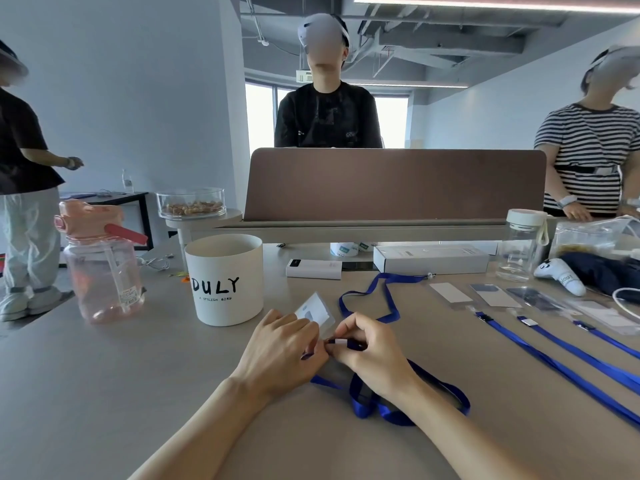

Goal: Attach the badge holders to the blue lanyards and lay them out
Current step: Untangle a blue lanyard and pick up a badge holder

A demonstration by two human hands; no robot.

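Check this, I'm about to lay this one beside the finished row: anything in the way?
Between the right hand and the nearest laid-out lanyard the table is bare. A loose blue lanyard lies farther back, left of the finished badge holders, and may crowd that end.

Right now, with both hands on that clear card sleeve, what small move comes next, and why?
Probably hook the clip, pinched in the right hand, onto the badge holder the left hand holds: they meet there, seemingly not yet joined.

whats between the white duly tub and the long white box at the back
A small white device, probably a power bank, lies flat there; head view.
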